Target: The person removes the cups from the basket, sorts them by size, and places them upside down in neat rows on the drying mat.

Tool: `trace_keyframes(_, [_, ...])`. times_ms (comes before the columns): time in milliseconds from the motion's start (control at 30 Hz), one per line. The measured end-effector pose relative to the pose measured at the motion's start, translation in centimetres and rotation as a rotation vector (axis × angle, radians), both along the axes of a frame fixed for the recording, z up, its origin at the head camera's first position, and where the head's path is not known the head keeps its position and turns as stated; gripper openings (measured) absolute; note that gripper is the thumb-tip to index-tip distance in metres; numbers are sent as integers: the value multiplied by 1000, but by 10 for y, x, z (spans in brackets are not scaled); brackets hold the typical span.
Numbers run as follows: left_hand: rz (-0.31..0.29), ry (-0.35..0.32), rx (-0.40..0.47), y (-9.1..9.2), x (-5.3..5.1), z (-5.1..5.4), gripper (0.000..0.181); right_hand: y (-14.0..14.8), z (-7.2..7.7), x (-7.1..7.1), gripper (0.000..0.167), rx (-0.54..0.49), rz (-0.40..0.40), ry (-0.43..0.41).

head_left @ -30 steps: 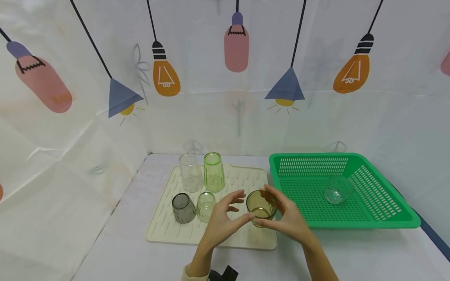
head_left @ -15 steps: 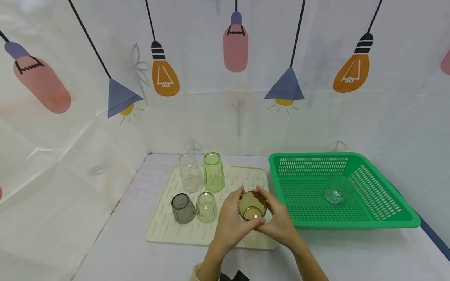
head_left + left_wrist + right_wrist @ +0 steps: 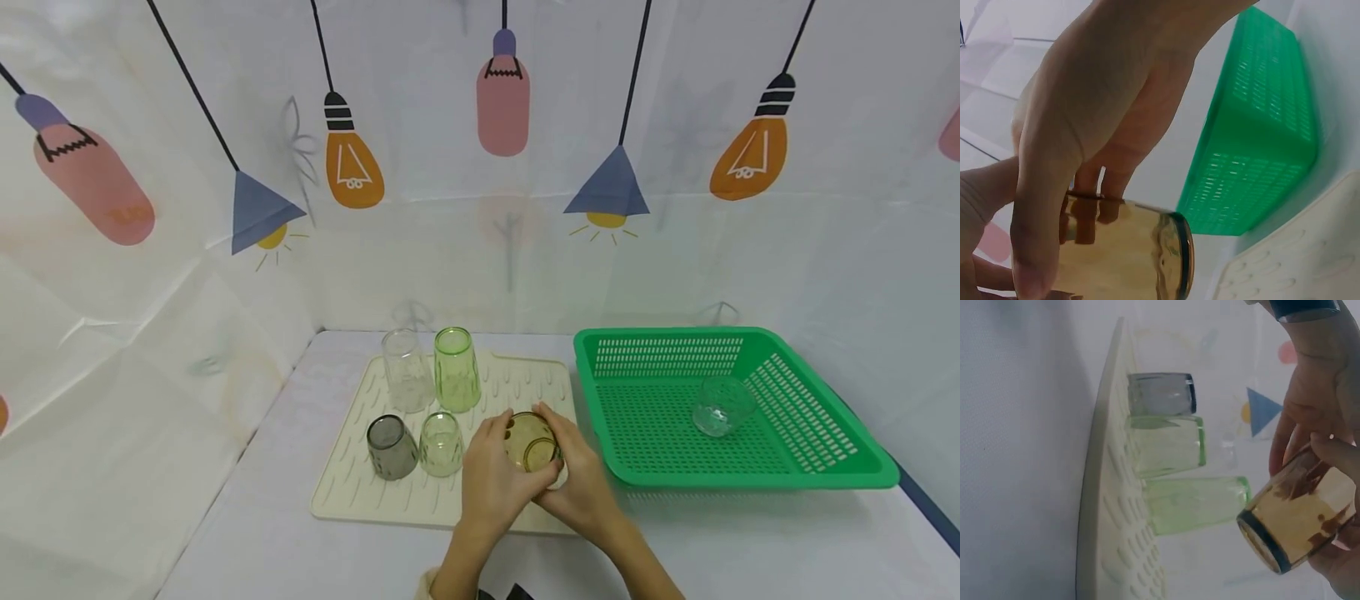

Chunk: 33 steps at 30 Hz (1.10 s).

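An amber glass (image 3: 531, 440) is held between both hands above the right part of the cream drying mat (image 3: 517, 379). My left hand (image 3: 491, 479) grips it from the left, with the fingers curved around the far side. My right hand (image 3: 581, 483) holds it from the right, and the thumbs come close together at the near side. In the right wrist view the amber glass (image 3: 1300, 515) hangs tilted, apart from the mat. On the mat stand a grey glass (image 3: 392, 447), a small pale green glass (image 3: 441, 444), a tall green glass (image 3: 457, 369) and a tall clear glass (image 3: 407, 371).
To the right of the mat sits a green plastic basket (image 3: 630, 400), with one clear glass (image 3: 722, 406) inside. A white sheet (image 3: 450, 267) printed with lamps hangs behind the white table (image 3: 247, 533).
The amber glass has moved to the left between the hands and tilted. My left hand, earlier apart from it, now grips it. The other glasses have stayed in place.
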<state>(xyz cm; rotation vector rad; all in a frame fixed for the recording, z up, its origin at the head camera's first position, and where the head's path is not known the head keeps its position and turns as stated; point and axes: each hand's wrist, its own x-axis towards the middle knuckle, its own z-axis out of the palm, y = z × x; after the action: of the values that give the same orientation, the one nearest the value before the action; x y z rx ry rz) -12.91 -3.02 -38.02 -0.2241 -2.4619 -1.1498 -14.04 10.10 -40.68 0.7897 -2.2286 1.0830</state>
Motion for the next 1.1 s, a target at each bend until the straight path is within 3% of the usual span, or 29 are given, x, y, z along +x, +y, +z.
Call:
trace_keyframes(133, [-24, -5, 97, -5, -2, -4, 67, 10, -4, 0, 97, -66, 47, -31])
trace_keyframes(333, [-57, -35, 227, -15, -5, -6, 67, 25, -8, 2, 92, -141, 96, -170])
trace_keyframes(633, [-196, -253, 613, -23, -7, -4, 64, 33, -12, -1, 76, -314, 232, -274])
trace_keyframes(867, [-335, -446, 943, -22, -9, -6, 57, 29, -10, -1, 70, -525, 396, -413])
trace_keyframes(1100, [-441, -527, 1072, -18, -10, -12, 53, 23, -9, 0, 65, -672, 360, -490])
